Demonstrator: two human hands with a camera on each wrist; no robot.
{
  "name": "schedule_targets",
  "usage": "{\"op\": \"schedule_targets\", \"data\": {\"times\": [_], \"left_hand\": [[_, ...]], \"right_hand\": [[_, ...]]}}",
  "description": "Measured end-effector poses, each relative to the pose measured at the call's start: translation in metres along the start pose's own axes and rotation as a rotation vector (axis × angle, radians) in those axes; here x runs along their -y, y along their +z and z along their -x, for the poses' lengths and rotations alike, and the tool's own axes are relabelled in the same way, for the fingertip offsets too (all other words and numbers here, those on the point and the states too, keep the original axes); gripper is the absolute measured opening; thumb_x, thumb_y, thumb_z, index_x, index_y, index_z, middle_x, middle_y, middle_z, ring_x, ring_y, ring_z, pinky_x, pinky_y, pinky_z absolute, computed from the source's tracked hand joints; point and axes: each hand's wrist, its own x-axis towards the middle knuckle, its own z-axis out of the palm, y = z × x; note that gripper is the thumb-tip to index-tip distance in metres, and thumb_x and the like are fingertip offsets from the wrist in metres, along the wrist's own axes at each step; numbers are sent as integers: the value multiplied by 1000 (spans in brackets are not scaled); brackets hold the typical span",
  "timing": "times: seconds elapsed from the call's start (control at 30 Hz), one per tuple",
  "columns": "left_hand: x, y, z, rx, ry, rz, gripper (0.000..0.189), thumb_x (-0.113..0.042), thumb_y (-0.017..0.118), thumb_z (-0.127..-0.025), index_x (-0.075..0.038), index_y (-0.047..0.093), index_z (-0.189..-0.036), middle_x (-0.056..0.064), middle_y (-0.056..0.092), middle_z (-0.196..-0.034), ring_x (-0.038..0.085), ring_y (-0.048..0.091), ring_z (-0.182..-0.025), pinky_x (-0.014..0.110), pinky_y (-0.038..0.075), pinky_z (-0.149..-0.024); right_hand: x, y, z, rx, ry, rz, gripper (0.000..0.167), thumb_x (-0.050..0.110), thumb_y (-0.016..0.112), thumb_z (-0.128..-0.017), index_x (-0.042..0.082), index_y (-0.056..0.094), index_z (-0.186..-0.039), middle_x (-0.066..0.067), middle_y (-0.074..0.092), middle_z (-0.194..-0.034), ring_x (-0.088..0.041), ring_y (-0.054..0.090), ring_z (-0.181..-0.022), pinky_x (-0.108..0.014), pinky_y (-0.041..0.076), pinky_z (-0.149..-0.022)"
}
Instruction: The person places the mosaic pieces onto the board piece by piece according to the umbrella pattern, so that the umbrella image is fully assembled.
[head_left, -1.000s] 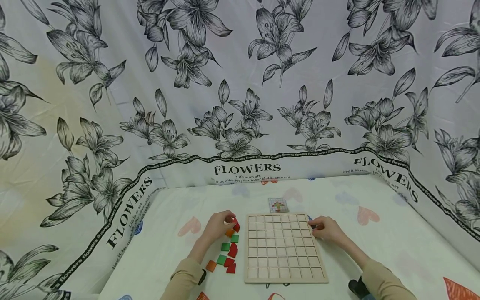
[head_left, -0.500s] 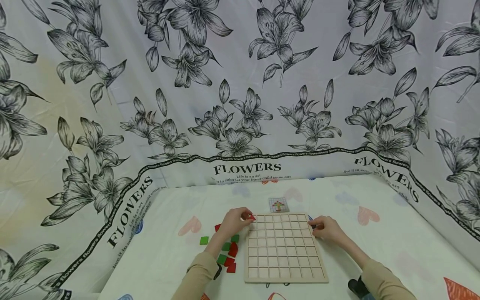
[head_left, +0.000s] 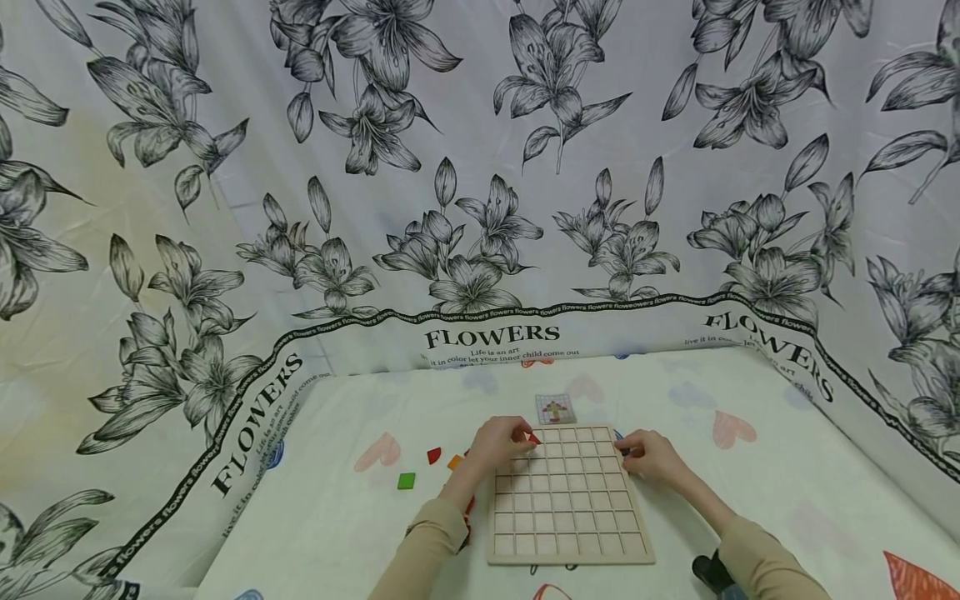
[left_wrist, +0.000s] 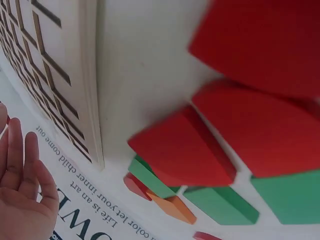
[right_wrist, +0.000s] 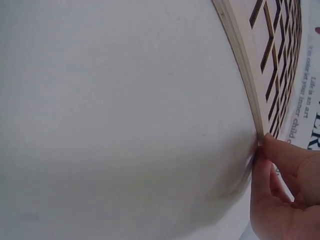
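My left hand (head_left: 498, 443) pinches a small red tile (head_left: 533, 438) over the far-left cells of the wooden grid board (head_left: 567, 523). In the left wrist view, that hand (left_wrist: 24, 187) shows only at the left edge, with the tile mostly hidden. The right hand (head_left: 654, 457) holds the board's right edge near its far corner. Thumb and fingers of this hand (right_wrist: 285, 185) meet at the board's rim (right_wrist: 245, 70) in the right wrist view. Beyond the board lies a picture card (head_left: 554, 408) with a coloured pattern on a grid.
Left of the board, a red tile (head_left: 434, 456), a green square tile (head_left: 406, 481) and an orange tile (head_left: 454, 461) lie on the cloth. More red tiles (left_wrist: 180, 150) and green tiles (left_wrist: 222, 204) sit beside the board, partly under the left forearm. A flower-printed curtain (head_left: 495, 250) hangs behind.
My left hand has picked up a red tile from the loose pieces and carried it right, over the board's far-left part. The right hand stays at the board's edge.
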Motion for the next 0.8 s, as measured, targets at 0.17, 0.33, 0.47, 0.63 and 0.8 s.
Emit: {"op": "schedule_targets", "data": {"times": [0.17, 0.33, 0.47, 0.63, 0.8], "left_hand": [[-8, 7, -5, 29, 5, -27, 18, -22, 71, -84, -10, 70, -98, -2, 65, -77, 4, 52, -66, 20, 42, -62], [-16, 13, -9, 59, -9, -45, 21, -24, 73, -83, -10, 70, -99, -1, 65, -81, 5, 53, -68, 19, 43, -63], [-21, 18, -11, 60, -15, -69, 23, -26, 73, -83, -10, 71, -99, 0, 66, -82, 6, 54, -69, 20, 44, -63], [-20, 28, -15, 31, -11, -121, 19, -27, 73, -83, -12, 72, -95, -2, 66, -79, 5, 53, -67, 19, 42, -61], [-17, 37, -18, 29, -23, -142, 19, -28, 73, -83, -14, 72, -94, -4, 65, -78, 4, 51, -65, 19, 41, -60]], "right_hand": [[4, -1, -1, -10, 2, 22, 32, -3, 69, -73, -9, 68, -105, -21, 65, -99, -22, 63, -79, -27, 48, -65], [6, 1, -1, -22, -7, 28, 33, -5, 68, -71, -10, 68, -104, -21, 65, -97, -18, 61, -75, -24, 47, -63], [6, 2, -2, -20, -27, 37, 33, -7, 66, -71, -11, 67, -103, -21, 64, -96, -12, 55, -70, -22, 44, -60], [7, 3, -3, -13, -22, 42, 32, -8, 66, -72, -12, 67, -103, -20, 63, -96, -10, 49, -68, -22, 40, -58], [8, 2, -3, -9, -26, 46, 32, -9, 66, -72, -13, 67, -103, -20, 62, -96, -17, 55, -74, -25, 44, -60]]}}
